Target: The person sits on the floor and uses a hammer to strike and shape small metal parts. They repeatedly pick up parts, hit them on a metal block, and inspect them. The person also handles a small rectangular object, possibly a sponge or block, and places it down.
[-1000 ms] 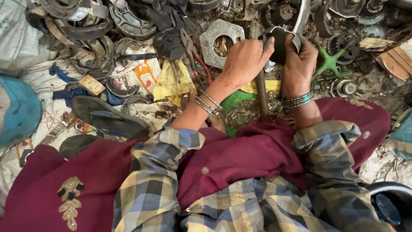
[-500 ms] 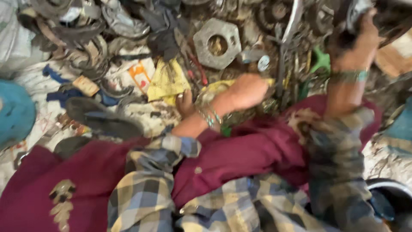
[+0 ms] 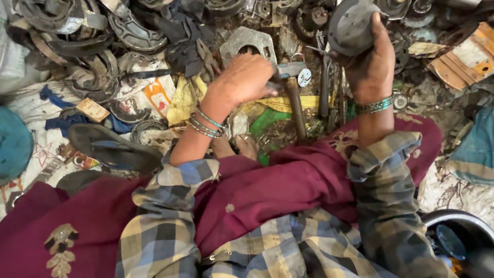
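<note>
L hand [image 3: 246, 78] centre, fingers closed round head end of hammer [image 3: 292, 87]; wooden handle runs toward near side, down to maroon cloth [image 3: 288, 185]. R hand [image 3: 371, 62] far right, raised, clamped on dark round metal part [image 3: 352, 24]. Large hex nut [image 3: 249, 45] just beyond L hand. Sandal [image 3: 110, 146] left. Scrap metal rings [image 3: 77, 31] far left.

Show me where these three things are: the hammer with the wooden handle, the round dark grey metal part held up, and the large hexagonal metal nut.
hammer with the wooden handle [image 3: 295, 105], head view, on its handle.
round dark grey metal part [image 3: 351, 27], head view, on its curved side.
large hexagonal metal nut [image 3: 232, 44], head view, on its flat left face.
</note>
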Motion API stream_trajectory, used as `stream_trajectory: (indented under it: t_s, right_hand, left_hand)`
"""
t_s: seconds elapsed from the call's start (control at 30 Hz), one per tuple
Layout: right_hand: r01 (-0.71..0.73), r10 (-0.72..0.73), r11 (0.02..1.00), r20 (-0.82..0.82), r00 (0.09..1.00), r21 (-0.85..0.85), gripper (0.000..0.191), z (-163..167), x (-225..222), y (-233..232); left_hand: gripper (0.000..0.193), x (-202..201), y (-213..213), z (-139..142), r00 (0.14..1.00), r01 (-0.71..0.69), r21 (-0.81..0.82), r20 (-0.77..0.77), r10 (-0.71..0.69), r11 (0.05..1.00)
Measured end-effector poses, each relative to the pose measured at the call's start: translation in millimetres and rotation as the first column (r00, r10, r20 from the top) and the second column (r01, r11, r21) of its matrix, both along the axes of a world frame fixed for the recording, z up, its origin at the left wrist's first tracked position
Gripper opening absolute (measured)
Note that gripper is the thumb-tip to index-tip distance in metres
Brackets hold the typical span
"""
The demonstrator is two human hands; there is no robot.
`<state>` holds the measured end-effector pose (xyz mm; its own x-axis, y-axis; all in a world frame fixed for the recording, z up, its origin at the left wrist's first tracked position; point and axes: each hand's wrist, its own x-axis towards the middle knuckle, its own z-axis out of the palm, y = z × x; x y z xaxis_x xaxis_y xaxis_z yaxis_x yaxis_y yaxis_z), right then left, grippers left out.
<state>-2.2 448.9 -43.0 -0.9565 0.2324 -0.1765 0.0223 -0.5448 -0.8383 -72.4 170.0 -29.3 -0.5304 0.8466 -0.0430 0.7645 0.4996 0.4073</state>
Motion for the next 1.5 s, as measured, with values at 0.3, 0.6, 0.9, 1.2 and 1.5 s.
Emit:
stream_trajectory:
  t_s: [0.3, 0.6, 0.9, 1.2, 1.5]
  right_hand:
    - [-0.162, 0.164, 0.972, 0.004, 0.986, 0.171, 0.026, -17, 5, -5]
    - [-0.437, 0.429, 0.74, 0.142, 0.892, 0.511, 0.044, -6, 6, -29]
    - [-0.449, 0.431, 0.702, 0.172, 0.886, 0.552, 0.054, -5, 2, -30]
    - [-0.345, 0.352, 0.842, 0.062, 0.934, 0.414, 0.052, -6, 4, -28]
    - [-0.289, 0.291, 0.937, 0.022, 0.956, 0.196, 0.033, -22, 5, -22]
  left_hand:
    - [0.084, -9, -1, 8, 0.992, -0.039, 0.398, 0.123, -0.011, 0.916]
    - [0.105, -13, 6, 1, 0.918, 0.14, 0.557, 0.237, -0.319, 0.819]
    - [0.103, -9, 12, -8, 0.931, 0.098, 0.618, 0.22, -0.291, 0.78]
    - [0.098, -17, 7, -10, 0.93, -0.089, 0.637, 0.329, -0.166, 0.766]
    - [0.105, -27, 0, -18, 0.917, -0.014, 0.696, 0.295, -0.268, 0.718]
